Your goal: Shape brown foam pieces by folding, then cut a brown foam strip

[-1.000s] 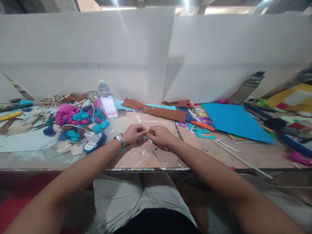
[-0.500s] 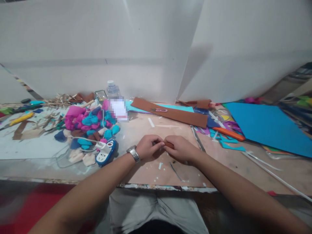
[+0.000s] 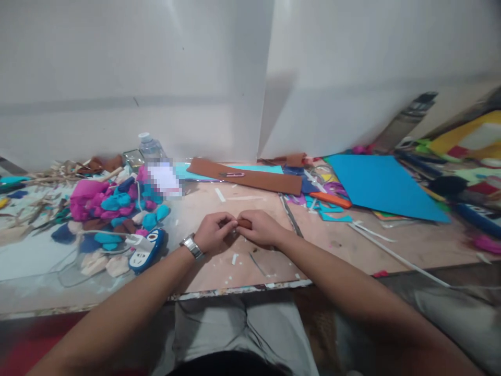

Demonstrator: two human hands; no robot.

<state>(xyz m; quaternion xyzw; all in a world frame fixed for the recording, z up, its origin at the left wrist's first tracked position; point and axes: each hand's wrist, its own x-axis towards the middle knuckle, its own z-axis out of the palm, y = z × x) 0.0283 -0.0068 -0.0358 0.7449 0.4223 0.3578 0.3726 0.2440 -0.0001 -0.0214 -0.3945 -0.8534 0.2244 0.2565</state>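
Just above the tabletop, my left hand [image 3: 213, 233] and my right hand [image 3: 261, 228] meet with their fingertips together. A small brown piece [image 3: 245, 224], perhaps rolled or folded foam sheet, shows between the closed thumb and fingers of my right hand. My left thumb and fingers pinch at its left end, where the tips hide most of it. Behind the hands lies a long brown strip [image 3: 270, 182] with a small pink-handled tool [image 3: 234, 175] on top. White scraps [image 3: 234, 258] and a thin dark sliver are scattered close to my hands.
Left of me stand a blue-and-white power strip [image 3: 146, 253] with a cable and a heap of crumpled pink and blue pieces [image 3: 88, 198]. A clear bottle [image 3: 151, 149] is behind. To the right lie an orange cutter [image 3: 332, 199], a blue sheet [image 3: 385, 185] and a white strip [image 3: 399, 253].
The view has swung to the right, so the table's things appear further left. Both hands remain together around the brown piece, with only slight finger movement.
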